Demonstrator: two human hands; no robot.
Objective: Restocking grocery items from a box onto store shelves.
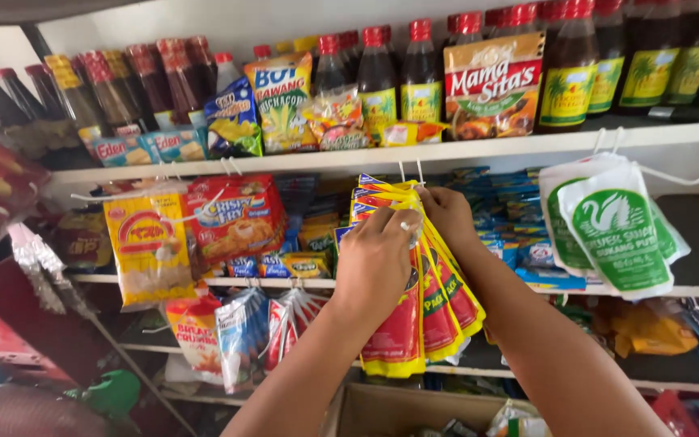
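Both my arms reach up. My left hand [375,257] and right hand [445,212] pinch the top of the red-and-yellow sachets [414,320], seemingly on a white hook [411,170] under the shelf [479,152]; they hang lengthwise downward.

Both bare forearms rise from the lower edge of the view and converge at the centre. The left hand [375,260] shows its back to the camera, wrist bent slightly, fingers [398,220] curled forward and pinched together at the top. The right hand [446,214] sits just behind and beside it, almost touching, its fingers bent inward toward the left hand's fingertips.
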